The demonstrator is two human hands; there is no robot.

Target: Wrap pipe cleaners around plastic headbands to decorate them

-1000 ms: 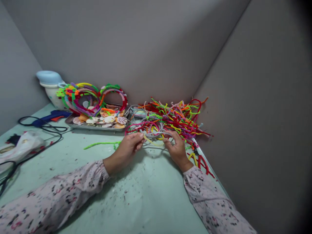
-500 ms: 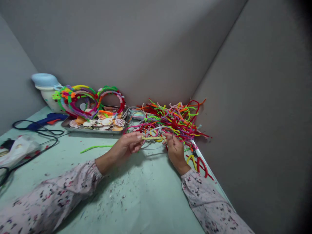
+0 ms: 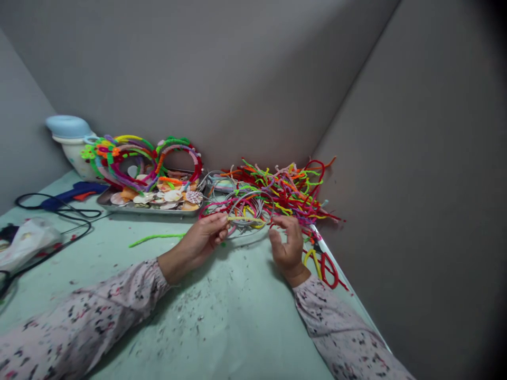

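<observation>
A thin yellow stem (image 3: 246, 218) is pinched at its left end between the thumb and fingers of my left hand (image 3: 208, 232). It stretches rightward toward my right hand (image 3: 287, 245), whose thumb and index finger are apart beside its right end. A thin grey wire hoop (image 3: 247, 236) hangs around the same spot between the hands. Behind them lies a tangled pile of coloured fuzzy stems (image 3: 283, 190). A bright green stem (image 3: 154, 238) rests on the table to the left of my left hand.
A metal tray (image 3: 158, 211) holds shells, with colourful headbands (image 3: 127, 163) on it. Further left are a blue tool (image 3: 71, 194), a black cable (image 3: 83, 212), a white container (image 3: 79, 155) and a plastic bag (image 3: 31, 241). Scissors (image 3: 329, 270) lie right, near walls.
My right hand has opened, its thumb and index finger parting from the yellow stem's right end. My left hand still pinches the other end. The view has shifted slightly.
</observation>
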